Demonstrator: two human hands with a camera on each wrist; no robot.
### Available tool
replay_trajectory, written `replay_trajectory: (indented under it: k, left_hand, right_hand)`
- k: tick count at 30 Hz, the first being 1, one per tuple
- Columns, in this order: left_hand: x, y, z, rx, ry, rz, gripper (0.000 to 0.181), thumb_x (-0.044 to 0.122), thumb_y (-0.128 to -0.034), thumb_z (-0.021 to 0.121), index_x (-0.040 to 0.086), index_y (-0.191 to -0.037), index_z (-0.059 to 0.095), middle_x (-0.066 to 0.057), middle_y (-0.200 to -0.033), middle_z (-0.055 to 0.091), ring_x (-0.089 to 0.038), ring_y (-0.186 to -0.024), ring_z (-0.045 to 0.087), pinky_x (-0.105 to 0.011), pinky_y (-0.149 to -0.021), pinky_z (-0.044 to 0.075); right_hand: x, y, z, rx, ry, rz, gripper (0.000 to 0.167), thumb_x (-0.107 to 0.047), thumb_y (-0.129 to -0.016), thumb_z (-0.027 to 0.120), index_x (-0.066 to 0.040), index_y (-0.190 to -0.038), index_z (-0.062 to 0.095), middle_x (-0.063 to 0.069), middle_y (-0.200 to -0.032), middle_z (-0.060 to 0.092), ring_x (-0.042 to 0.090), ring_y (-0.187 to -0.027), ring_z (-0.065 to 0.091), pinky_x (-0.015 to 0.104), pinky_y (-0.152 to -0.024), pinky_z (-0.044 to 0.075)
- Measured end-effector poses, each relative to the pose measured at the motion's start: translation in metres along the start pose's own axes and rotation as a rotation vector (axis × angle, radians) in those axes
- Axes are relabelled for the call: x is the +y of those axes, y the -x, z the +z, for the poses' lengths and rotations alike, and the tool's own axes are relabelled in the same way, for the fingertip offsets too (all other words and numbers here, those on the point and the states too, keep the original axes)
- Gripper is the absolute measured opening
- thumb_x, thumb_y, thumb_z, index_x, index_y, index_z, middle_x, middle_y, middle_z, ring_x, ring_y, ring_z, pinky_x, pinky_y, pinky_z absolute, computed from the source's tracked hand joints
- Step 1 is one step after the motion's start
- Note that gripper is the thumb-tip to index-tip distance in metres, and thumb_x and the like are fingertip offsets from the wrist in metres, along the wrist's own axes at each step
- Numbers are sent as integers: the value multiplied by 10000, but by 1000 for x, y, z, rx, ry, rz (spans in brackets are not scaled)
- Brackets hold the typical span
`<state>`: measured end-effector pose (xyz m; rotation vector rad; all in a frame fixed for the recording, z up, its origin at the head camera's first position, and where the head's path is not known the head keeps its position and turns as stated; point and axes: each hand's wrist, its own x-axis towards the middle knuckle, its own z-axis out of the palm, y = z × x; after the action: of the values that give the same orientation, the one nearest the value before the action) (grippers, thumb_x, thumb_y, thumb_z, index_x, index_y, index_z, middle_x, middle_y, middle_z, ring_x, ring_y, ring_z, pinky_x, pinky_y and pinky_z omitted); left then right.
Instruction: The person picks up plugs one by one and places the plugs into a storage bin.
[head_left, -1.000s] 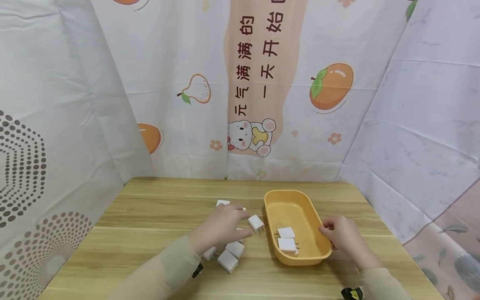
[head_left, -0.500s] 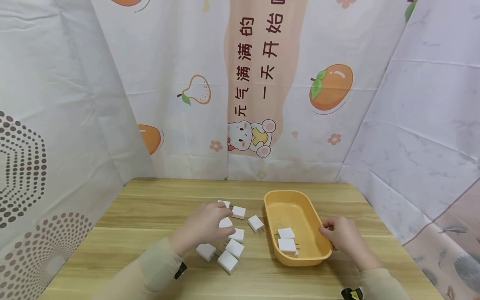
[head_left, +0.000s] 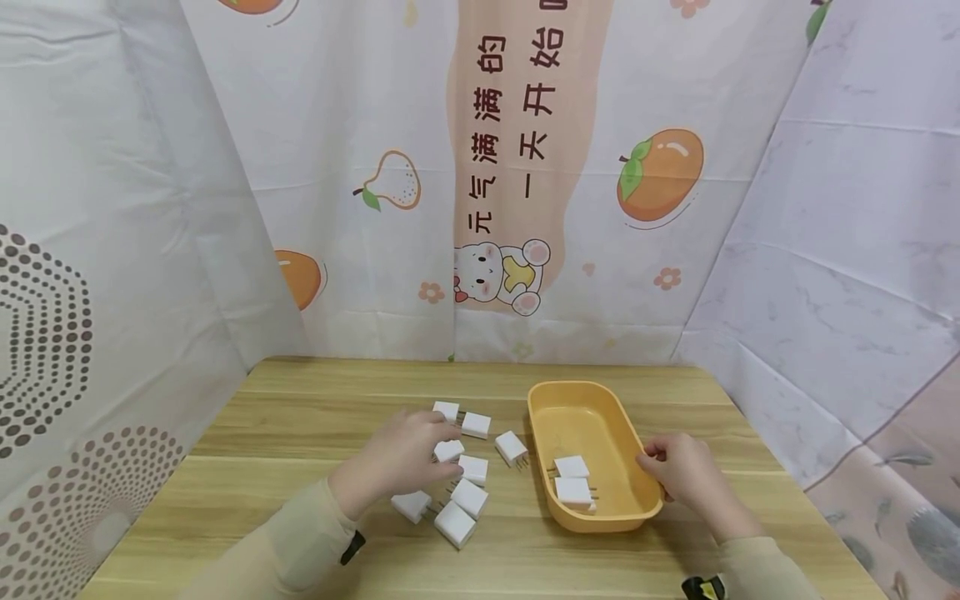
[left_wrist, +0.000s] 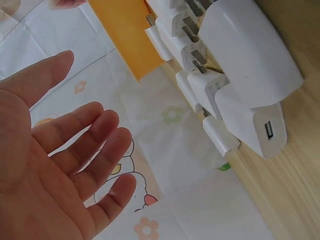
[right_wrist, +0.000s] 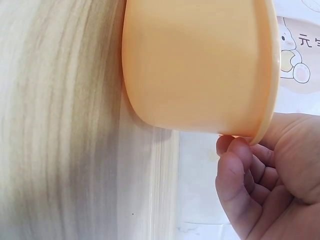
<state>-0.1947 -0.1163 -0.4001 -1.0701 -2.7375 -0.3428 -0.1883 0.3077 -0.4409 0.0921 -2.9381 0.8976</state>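
Note:
My left hand (head_left: 397,457) hovers over the left side of a loose group of white USB charger plugs. In the left wrist view its palm (left_wrist: 65,165) and relaxed fingers hold nothing. Closest to its fingertips are a white charger (head_left: 448,451) and another charger (head_left: 473,470); in the left wrist view a large charger (left_wrist: 250,55) shows its rounded body. My right hand (head_left: 686,471) pinches the right rim of a yellow-orange tray (head_left: 632,425), thumb and curled fingers on its edge, as the right wrist view confirms. Inside the tray lie a few chargers (head_left: 573,490).
One charger (head_left: 511,448) lies just left of the tray, prongs toward it. Two more, a charger (head_left: 476,425) and a half-covered charger (head_left: 447,410), sit farther back. The wooden table (head_left: 322,400) ends at a printed curtain (head_left: 375,275), with cloth on both sides.
My left hand has moved left, away from the charger beside the tray, and is back over the group with nothing in it. The right hand and tray stay put.

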Motion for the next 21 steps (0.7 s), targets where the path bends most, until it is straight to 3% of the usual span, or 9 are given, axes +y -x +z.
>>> replay_trajectory:
  k: [5, 10, 14, 18, 21]
  left_hand:
    - [-1, 4, 6, 23, -9, 48, 361, 373, -847, 804, 128, -1110, 763, -6, -1133, 714, -188, -1002, 688, -381, -853, 556]
    - [-2, 7, 11, 22, 1, 73, 342, 350, -829, 808, 114, -1075, 778, -1, -1081, 718, -181, -981, 686, -417, -879, 538]
    - [-1, 10, 14, -54, 14, 81, 366, 349, -821, 808, 129, -1111, 777, 11, -1085, 705, -158, -976, 663, -415, -875, 523]
    - [0, 12, 17, -141, 47, 123, 334, 289, -810, 816, 144, -1107, 767, 38, -1037, 670, -86, -901, 608, -320, -813, 520]
    - [1, 14, 21, -172, 73, 169, 250, 228, -801, 804, 146, -1034, 761, 53, -933, 630, -49, -783, 537, -249, -721, 490]
  right_hand:
    - [0, 0, -1, -5, -7, -5, 83, -103, -921, 714, -61, -851, 730, -17, -657, 611, 154, -431, 544, 306, -420, 471]
    - [0, 1, -1, -2, -6, -2, 80, -103, -921, 716, -60, -855, 729, -14, -646, 608, 156, -429, 546, 307, -421, 472]
    - [0, 1, 0, 0, -5, 3, 77, -102, -918, 719, -55, -859, 733, -5, -647, 617, 157, -426, 548, 305, -420, 474]
    - [0, 1, 1, 2, -6, 2, 80, -99, -916, 721, -59, -848, 732, -5, -652, 617, 154, -428, 545, 302, -418, 470]
    - [0, 1, 0, 3, -9, 0, 83, -96, -916, 720, -58, -843, 729, -1, -654, 616, 153, -431, 545, 301, -416, 469]
